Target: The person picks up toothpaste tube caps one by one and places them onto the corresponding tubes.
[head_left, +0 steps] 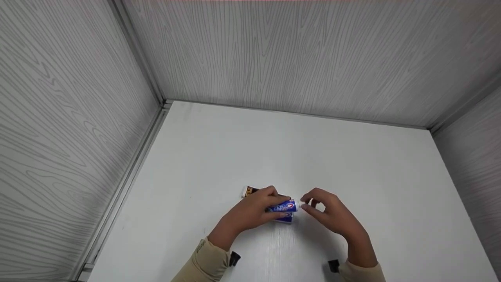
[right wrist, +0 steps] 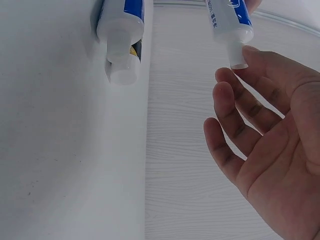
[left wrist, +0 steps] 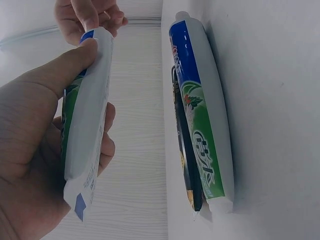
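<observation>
A white, blue and green toothpaste tube [left wrist: 89,115] is gripped by my left hand [head_left: 250,209], thumb on one side and fingers on the other, raised off the table. Its narrow white cap [right wrist: 237,54] points toward my right hand [head_left: 330,211]. Thumb and forefinger of that hand pinch the cap, while the other fingers spread loosely in the right wrist view. A second toothpaste tube [left wrist: 202,110] of the same colours lies on the table under my left hand. Alongside it is a slim black-and-gold item [left wrist: 186,150], partly hidden by that tube.
The white table [head_left: 219,145] is bounded by grey wood-grain panels [head_left: 274,55] at the back and both sides. A metal rail [head_left: 129,184] runs along the left edge. White caps [right wrist: 125,70] of the lying items show in the right wrist view.
</observation>
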`<state>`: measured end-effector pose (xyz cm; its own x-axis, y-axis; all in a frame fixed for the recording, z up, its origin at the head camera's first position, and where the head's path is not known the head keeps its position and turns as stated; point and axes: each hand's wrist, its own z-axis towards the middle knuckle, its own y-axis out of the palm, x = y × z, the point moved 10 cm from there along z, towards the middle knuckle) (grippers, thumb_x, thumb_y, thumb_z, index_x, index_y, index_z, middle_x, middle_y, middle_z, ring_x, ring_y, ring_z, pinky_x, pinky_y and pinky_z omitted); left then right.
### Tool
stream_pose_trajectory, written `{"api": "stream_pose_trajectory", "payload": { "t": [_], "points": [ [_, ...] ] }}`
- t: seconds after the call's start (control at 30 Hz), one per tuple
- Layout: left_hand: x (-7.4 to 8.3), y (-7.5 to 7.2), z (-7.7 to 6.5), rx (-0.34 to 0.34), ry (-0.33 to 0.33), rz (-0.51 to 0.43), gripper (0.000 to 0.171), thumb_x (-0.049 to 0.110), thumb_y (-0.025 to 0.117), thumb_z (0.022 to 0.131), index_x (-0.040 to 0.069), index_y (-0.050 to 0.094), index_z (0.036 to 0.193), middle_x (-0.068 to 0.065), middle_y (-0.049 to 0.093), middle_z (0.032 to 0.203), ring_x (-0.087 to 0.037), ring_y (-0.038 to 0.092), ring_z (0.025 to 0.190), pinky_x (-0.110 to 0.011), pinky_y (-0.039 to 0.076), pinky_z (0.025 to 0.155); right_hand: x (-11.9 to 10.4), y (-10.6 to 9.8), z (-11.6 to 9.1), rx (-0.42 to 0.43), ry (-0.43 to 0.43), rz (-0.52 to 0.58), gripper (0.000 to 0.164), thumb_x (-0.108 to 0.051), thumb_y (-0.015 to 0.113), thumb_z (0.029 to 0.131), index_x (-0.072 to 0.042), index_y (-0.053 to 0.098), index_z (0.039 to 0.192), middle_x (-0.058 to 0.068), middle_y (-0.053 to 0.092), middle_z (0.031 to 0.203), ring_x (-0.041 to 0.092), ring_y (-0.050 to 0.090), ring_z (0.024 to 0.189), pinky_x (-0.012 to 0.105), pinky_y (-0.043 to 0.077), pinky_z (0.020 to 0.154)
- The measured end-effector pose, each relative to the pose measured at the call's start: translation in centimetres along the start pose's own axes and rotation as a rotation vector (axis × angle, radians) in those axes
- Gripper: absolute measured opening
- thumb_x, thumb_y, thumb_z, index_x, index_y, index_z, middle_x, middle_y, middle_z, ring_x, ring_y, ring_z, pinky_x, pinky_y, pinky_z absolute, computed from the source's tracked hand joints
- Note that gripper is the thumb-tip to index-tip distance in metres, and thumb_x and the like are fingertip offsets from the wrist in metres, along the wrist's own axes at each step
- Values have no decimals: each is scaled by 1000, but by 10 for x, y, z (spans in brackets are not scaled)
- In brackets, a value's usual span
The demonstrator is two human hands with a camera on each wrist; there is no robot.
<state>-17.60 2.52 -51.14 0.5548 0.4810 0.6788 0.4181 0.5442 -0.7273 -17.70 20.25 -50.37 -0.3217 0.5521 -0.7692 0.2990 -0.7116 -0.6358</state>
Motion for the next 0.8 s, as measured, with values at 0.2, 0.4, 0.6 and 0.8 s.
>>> {"api": "stream_pose_trajectory", "payload": {
  "t": [0.2, 0.4, 0.6, 0.8],
  "points": [
    [0, 2, 0, -6, 0, 9, 49, 40, 69, 104, 28, 62, 151, 3, 60, 117, -5, 57, 100, -24, 54, 91, 0, 1, 0, -8, -4, 8, 11, -29, 71, 104, -23, 75, 113, -15, 72, 108, 9, 66, 94, 35, 55, 87],
    [2, 2, 2, -14, 10, 18, 49, 41, 68, 105, 29, 61, 151, 3, 60, 118, -5, 57, 100, -24, 54, 90, 2, 0, 1, -8, -22, 13, 10, -30, 68, 106, -25, 75, 110, -15, 71, 106, 8, 66, 98, 33, 55, 91],
    [5, 3, 3, -19, 27, 12, 49, 41, 67, 105, 26, 62, 151, 2, 60, 118, -5, 56, 99, -22, 53, 88, 3, 0, 0, -1, -26, 20, 9, -29, 66, 107, -27, 75, 106, -12, 71, 106, 9, 66, 100, 30, 54, 91],
    [4, 4, 4, -24, 20, 31, 50, 43, 67, 105, 28, 61, 152, 3, 60, 120, -5, 58, 103, -23, 54, 91, -1, -5, -2, 48, -58, 11, 11, -27, 70, 105, -35, 72, 112, -9, 71, 111, 9, 65, 97, 31, 55, 86]
  ]
}}
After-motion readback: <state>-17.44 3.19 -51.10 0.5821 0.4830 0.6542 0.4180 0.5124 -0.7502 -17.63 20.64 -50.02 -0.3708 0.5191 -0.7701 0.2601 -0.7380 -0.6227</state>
